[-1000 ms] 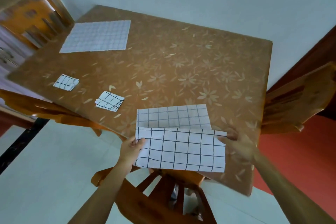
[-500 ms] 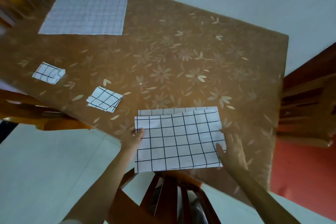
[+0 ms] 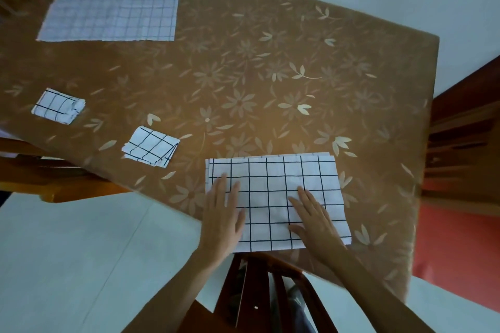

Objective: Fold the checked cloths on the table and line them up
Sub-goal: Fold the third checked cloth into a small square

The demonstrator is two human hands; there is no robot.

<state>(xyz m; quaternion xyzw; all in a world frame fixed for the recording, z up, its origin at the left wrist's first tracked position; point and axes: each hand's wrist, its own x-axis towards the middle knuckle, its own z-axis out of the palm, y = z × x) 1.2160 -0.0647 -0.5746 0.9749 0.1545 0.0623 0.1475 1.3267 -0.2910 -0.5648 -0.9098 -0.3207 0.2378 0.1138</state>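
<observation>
Both hands, left hand point(image 3: 221, 217) and right hand point(image 3: 315, 220), lie flat, fingers extended, gripping nothing, pressing the half-folded white black-checked cloth point(image 3: 273, 197) at the brown flowered worktop's point(image 3: 270, 76) near edge. Two small folded checked cloths point(image 3: 151, 150) point(image 3: 58, 106) sit along its left edge; one unfolded checked cloth point(image 3: 111, 9) fills the far-left corner.

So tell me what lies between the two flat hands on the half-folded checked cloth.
Head view: only the bare half-folded checked cloth between the left hand and right hand.

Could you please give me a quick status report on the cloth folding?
Left hand and right hand flat, open on half-folded cloth. Two folded cloths done; one unfolded cloth waiting. Nothing in the way.
</observation>
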